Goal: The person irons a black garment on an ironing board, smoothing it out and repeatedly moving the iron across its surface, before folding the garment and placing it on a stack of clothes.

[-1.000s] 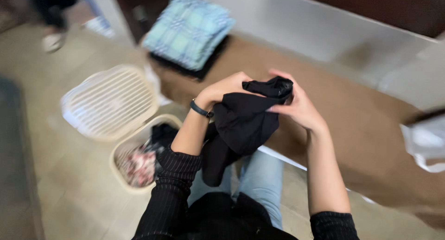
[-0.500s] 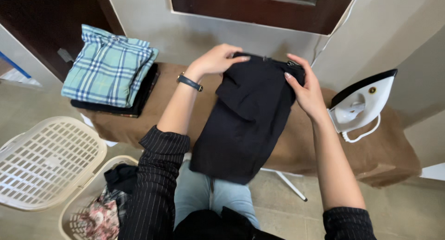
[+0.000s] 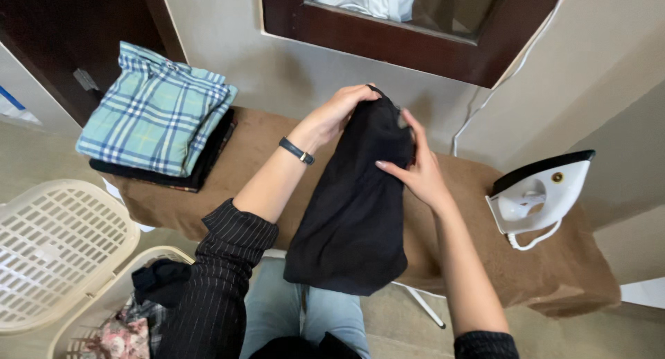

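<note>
A black garment point(image 3: 357, 206) hangs from both my hands over the brown ironing board point(image 3: 263, 141). My left hand point(image 3: 339, 109), with a dark wristband, grips its top edge on the left. My right hand point(image 3: 415, 168) holds the top right side, fingers spread along the cloth. The garment's lower end drops past the board's near edge above my jeans.
A folded blue plaid shirt point(image 3: 156, 109) lies on a dark stack at the board's left end. A white iron point(image 3: 537, 196) stands on the right end, its cord running up the wall. Two laundry baskets point(image 3: 59, 248) sit on the floor at left, one with clothes.
The garment went from bunched in my hands to lifted and hanging long. My hands have come closer together at its top. The view swung up toward the wall.
</note>
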